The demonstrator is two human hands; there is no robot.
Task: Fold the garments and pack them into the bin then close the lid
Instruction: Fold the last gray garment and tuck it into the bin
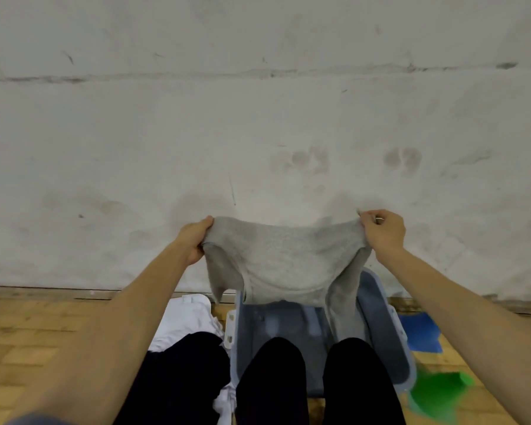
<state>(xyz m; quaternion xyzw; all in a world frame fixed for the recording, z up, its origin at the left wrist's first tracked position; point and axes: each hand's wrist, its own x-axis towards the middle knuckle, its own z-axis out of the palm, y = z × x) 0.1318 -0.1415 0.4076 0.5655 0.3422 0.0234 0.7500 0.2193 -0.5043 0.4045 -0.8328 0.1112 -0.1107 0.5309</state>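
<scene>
A grey garment [284,256] hangs spread in the air in front of the wall, above an open blue-grey bin [377,314]. My left hand [193,237] grips its upper left corner and my right hand [382,231] pinches its upper right corner. The garment's lower edge and one hanging side reach down to the bin's far rim. The bin's inside looks bare where it shows. My black-clad knees [273,378] hide the bin's near part.
A white garment [190,317] and a black garment [178,372] lie piled on the wooden floor left of the bin. Right of the bin are a blue item [420,332] and a green item [439,394]. A scuffed white wall stands close behind.
</scene>
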